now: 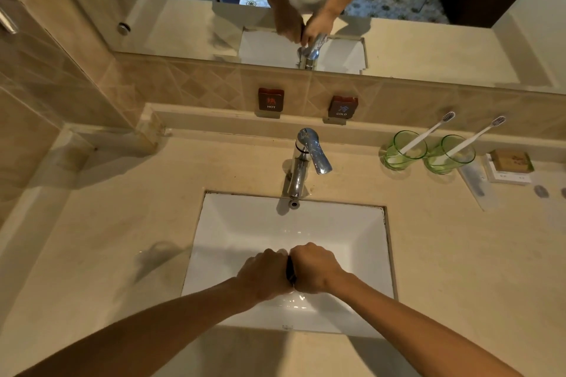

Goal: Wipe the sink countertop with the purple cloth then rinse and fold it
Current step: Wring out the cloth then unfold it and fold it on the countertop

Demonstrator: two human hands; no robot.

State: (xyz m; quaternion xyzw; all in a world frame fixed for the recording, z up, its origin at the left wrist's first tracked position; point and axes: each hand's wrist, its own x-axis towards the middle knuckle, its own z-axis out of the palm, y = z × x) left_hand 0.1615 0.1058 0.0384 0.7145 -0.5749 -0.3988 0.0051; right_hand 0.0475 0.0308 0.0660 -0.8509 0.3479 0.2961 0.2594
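Note:
Both hands are clenched side by side over the front half of the white sink basin (245, 223). My left hand (265, 274) and my right hand (315, 268) squeeze the purple cloth (290, 272) between them. Only a dark, narrow strip of the cloth shows in the gap between the fists; the rest is hidden inside them. Water glistens in the basin just below my hands. The chrome faucet (301, 162) stands behind the basin, and no water stream is visible from its spout. The beige countertop (122, 239) surrounds the sink.
Two green glass cups (404, 150) with white toothbrushes stand at the back right, beside a small boxed soap (510, 164) and flat packets. HOT (270, 99) and COLD (342, 106) plaques sit on the tiled backsplash. A mirror above reflects my arms.

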